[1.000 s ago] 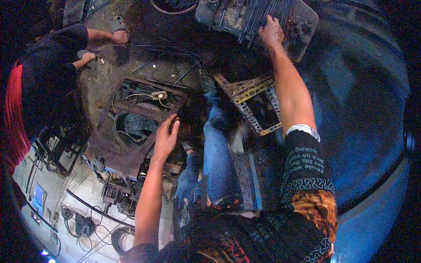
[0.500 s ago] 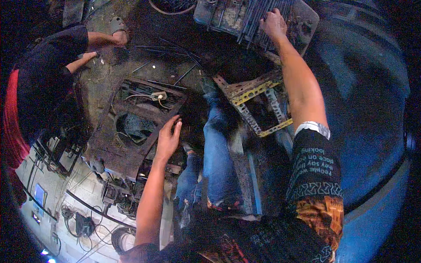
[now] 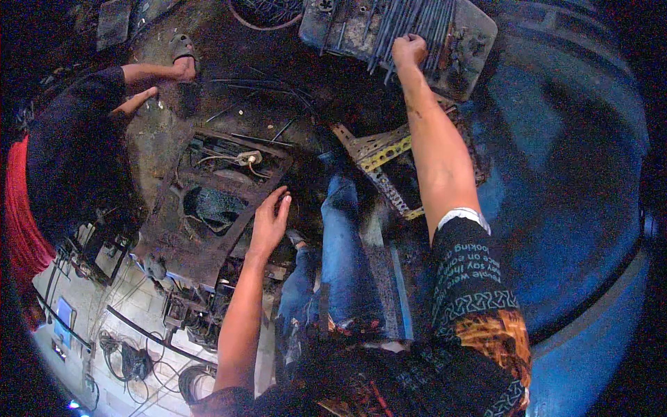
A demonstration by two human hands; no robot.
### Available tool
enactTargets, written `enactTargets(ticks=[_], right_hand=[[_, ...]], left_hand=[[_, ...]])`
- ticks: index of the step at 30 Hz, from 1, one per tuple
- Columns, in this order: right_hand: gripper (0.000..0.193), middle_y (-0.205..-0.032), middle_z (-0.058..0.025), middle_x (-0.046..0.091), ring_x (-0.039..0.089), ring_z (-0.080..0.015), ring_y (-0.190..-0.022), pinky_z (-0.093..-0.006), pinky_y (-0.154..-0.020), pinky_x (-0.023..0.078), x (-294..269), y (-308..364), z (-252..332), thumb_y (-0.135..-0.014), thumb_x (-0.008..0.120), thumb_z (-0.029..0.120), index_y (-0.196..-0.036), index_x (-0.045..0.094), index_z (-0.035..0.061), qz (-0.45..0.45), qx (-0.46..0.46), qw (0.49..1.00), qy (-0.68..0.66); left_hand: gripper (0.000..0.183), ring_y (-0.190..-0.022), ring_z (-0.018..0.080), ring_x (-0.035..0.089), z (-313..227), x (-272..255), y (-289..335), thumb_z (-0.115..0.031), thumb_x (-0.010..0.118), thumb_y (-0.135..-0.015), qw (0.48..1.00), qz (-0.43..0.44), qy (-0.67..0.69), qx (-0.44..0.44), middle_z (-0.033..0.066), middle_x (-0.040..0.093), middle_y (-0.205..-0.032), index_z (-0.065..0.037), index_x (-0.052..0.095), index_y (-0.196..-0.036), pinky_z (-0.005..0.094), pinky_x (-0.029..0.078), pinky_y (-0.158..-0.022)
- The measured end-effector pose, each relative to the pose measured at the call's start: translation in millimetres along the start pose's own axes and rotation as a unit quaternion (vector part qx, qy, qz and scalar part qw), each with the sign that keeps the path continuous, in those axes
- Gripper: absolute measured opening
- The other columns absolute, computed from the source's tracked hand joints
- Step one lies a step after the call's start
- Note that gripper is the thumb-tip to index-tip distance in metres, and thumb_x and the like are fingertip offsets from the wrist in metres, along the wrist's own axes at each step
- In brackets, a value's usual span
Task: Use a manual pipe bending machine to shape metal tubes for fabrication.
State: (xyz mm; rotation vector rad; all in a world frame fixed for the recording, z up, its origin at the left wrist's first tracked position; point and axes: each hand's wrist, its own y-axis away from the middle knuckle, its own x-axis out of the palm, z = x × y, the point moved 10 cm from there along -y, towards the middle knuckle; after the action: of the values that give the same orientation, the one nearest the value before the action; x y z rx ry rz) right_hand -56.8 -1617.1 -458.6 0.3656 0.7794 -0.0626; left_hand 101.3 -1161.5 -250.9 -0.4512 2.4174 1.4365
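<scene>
At the far right of centre, my right hand (image 3: pixel 408 51) is closed at a row of thin dark metal rods (image 3: pixel 432 26); how many it grips is hidden by the fingers. The rods lie side by side on a worn, round-cornered board (image 3: pixel 475 47), some of their ends jutting over its near edge. My left hand (image 3: pixel 269 222) has its fingers stretched out and holds nothing. It hovers beside the right edge of a rusty metal workbench (image 3: pixel 184 254), which carries a small pale fitting with a wire (image 3: pixel 249 159) and a dark cloth-like bundle (image 3: pixel 212 207).
A perforated yellow and grey angle-iron stand (image 3: pixel 389 154) is below my right forearm. Loose rods (image 3: pixel 253 85) lie on the floor. Another person's foot in a clog (image 3: pixel 183 59) is at the far left. A round basin (image 3: pixel 267 21) stands at the back. Coiled cables (image 3: pixel 128 358) lie lower left.
My right hand has moved left and slightly nearer along the rods, and its fingers have curled closed. My left hand has barely moved. The view has shifted slightly.
</scene>
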Motion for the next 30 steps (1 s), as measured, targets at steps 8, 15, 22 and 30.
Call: enactTargets(ticks=[8, 15, 22, 30], right_hand=[[0.024, -0.090, -0.0116, 0.061, 0.060, -0.0247, -0.087, -0.0369, -0.082, 0.048, 26, 19, -32, -0.083, 0.066, 0.009, -0.102, 0.055, -0.0015, 0.050, 0.117, 0.946, -0.298], [0.023, -0.090, -0.0187, 0.066, 0.064, -0.0314, -0.088, -0.0413, -0.079, 0.049, 14, 35, 30, -0.080, 0.069, 0.013, -0.094, 0.064, -0.0048, -0.096, -0.136, 0.984, -0.070], [0.022, -0.090, -0.0226, 0.065, 0.061, -0.0386, -0.091, -0.0454, -0.085, 0.047, 7, 45, 55, -0.077, 0.065, 0.014, -0.093, 0.069, -0.0016, -0.097, -0.222, 0.970, -0.034], [0.025, -0.103, -0.0255, 0.067, 0.066, -0.0394, -0.090, -0.0469, -0.081, 0.053, 2, 11, 4, -0.078, 0.063, 0.010, -0.096, 0.068, -0.0052, 0.024, -0.044, 0.992, 0.113]], left_hand=[[0.038, -0.110, 0.0300, 0.062, -7, -12, 1, -0.025, 0.055, -0.097, 0.999, -0.014, -0.013, 0.032, 0.0202, 0.064, -0.117, 0.003, 0.058, -0.123, 0.0360, 0.046, -0.095], [0.040, -0.115, 0.0319, 0.060, 6, -9, -1, -0.028, 0.054, -0.098, 0.999, -0.020, -0.035, 0.031, 0.0216, 0.063, -0.119, 0.004, 0.058, -0.123, 0.0369, 0.044, -0.099], [0.041, -0.116, 0.0329, 0.058, 12, -3, -2, -0.029, 0.054, -0.098, 0.999, -0.009, -0.006, 0.038, 0.0221, 0.062, -0.121, 0.004, 0.058, -0.122, 0.0374, 0.043, -0.100], [0.039, -0.114, 0.0324, 0.060, 13, -6, -4, -0.028, 0.054, -0.097, 0.999, -0.015, -0.001, 0.029, 0.0216, 0.063, -0.119, 0.002, 0.059, -0.122, 0.0364, 0.044, -0.098]])
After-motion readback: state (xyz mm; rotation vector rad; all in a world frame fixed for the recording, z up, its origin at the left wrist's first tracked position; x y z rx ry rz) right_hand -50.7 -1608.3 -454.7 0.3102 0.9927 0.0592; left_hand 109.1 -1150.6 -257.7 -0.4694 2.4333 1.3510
